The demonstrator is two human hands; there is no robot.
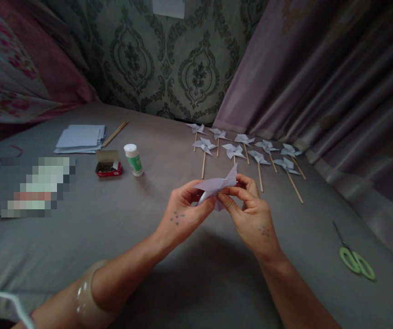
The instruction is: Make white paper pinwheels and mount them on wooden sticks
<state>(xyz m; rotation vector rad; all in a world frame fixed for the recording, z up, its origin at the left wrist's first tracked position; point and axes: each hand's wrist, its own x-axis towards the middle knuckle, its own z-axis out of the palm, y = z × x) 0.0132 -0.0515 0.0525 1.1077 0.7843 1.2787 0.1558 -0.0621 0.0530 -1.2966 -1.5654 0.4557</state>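
Note:
A folded white paper pinwheel [213, 185] is held up between my two hands, above the grey cloth surface. My left hand [188, 205] pinches it from the left, thumb in front near its centre. From the other side my right hand [251, 210] grips it, with thumb and forefinger closed at the middle; whether a pin is between those fingertips I cannot tell. No stick shows on this pinwheel. Beyond my hands, several finished pinwheels [233, 151] on wooden sticks lie in two rows.
At the left lie a stack of white paper [80, 138], wooden sticks [115, 134], an open red box of small dark pieces [109, 169] and a glue stick [134, 160] standing upright. Green-handled scissors [356, 262] rest at the right. Curtains [306, 68] hang along the right edge.

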